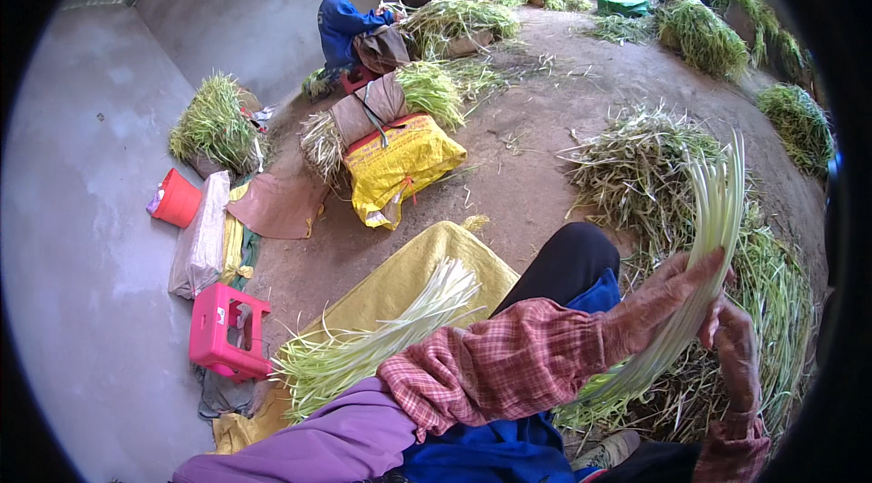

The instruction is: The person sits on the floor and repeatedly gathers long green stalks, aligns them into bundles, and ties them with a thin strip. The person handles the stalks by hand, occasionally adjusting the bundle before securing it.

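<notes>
My left hand (671, 292) is shut around a bunch of long stalks (715, 217), with pale ends up and green leaves hanging down. Close beside it, my right hand (725, 319) is bent in toward the bunch; its fingertips are partly hidden, so its hold cannot be told. A bundle of trimmed pale stalks (402, 326) lies on a yellow woven sheet (429, 245) left of my knee. Under and beyond my hands are a heap of long green leaves (776, 306) and a heap of dry, withered leaves (633, 170).
A pink plastic stool (228, 333) and a red bucket (178, 198) stand at the left. Ahead lie a yellow sack (405, 156) and a wrapped bale of stalks (371, 108). A person in blue (351, 23) sits behind it; others are at the far right. Several leaf heaps line the room.
</notes>
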Action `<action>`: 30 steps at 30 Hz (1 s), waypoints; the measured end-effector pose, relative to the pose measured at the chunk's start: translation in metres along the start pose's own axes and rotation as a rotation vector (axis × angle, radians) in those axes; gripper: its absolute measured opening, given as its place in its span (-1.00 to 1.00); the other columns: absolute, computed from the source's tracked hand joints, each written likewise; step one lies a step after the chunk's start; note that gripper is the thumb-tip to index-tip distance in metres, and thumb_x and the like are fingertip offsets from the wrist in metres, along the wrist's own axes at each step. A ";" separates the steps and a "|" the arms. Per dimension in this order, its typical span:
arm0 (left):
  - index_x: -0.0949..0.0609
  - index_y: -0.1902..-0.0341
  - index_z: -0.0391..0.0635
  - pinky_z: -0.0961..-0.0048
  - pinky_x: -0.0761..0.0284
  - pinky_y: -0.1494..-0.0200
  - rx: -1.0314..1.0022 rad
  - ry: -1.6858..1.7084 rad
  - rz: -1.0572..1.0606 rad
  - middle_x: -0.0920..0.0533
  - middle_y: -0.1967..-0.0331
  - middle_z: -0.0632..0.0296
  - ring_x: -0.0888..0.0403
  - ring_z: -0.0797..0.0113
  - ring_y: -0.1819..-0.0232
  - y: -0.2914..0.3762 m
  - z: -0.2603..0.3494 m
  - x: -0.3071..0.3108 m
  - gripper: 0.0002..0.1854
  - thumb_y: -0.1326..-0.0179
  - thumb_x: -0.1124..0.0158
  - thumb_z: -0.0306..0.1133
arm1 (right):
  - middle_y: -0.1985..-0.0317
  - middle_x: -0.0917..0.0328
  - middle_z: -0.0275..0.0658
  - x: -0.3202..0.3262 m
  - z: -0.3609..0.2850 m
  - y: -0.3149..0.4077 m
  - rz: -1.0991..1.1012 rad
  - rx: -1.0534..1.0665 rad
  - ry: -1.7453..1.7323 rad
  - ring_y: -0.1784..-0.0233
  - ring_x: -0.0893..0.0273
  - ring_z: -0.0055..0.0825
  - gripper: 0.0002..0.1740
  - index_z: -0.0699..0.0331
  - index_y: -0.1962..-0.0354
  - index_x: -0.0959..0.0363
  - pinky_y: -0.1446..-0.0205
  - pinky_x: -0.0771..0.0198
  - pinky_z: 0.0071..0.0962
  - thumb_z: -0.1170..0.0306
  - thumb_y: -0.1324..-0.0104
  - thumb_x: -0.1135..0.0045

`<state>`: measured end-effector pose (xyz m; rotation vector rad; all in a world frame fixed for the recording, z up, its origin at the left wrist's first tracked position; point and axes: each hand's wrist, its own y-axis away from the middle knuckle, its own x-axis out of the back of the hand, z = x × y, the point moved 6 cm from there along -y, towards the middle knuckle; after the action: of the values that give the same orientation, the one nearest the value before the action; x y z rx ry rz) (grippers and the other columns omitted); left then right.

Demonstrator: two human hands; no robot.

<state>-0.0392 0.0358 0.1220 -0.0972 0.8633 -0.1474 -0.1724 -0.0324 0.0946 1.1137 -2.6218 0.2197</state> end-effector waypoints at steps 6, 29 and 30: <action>-0.45 0.17 -0.13 0.57 -0.36 0.59 -0.010 -0.032 0.178 -0.48 0.62 0.32 -0.45 0.51 0.64 0.008 -0.028 0.023 -0.54 -0.31 -0.08 0.09 | 0.05 -0.52 -0.23 -0.001 -0.031 -0.009 0.204 0.023 -0.359 0.01 -0.51 -0.52 -0.29 0.36 -0.22 -0.20 0.12 -0.42 -0.51 -0.04 -0.35 0.13; -0.41 -0.14 -0.14 0.53 -0.54 0.44 0.068 -0.244 0.238 -0.59 0.32 0.17 -0.61 0.42 0.43 0.018 -0.041 0.025 -0.61 -0.35 -0.12 -0.18 | 0.21 -0.62 -0.22 -0.010 -0.048 -0.029 0.171 0.075 -0.381 0.28 -0.57 -0.61 -0.67 0.34 0.00 -0.36 0.21 -0.50 -0.60 0.42 -0.29 -0.06; -0.40 -0.16 -0.14 0.53 -0.55 0.43 0.051 -0.257 0.236 -0.59 0.32 0.17 -0.61 0.43 0.43 0.018 -0.040 0.023 -0.60 -0.35 -0.12 -0.20 | 0.22 -0.62 -0.22 -0.010 -0.049 -0.027 0.183 0.087 -0.372 0.28 -0.57 -0.61 -0.67 0.35 0.01 -0.36 0.21 -0.50 -0.60 0.42 -0.29 -0.06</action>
<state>-0.0537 0.0481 0.0760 0.0335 0.6084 0.0640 -0.1362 -0.0323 0.1391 1.0242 -3.0757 0.1789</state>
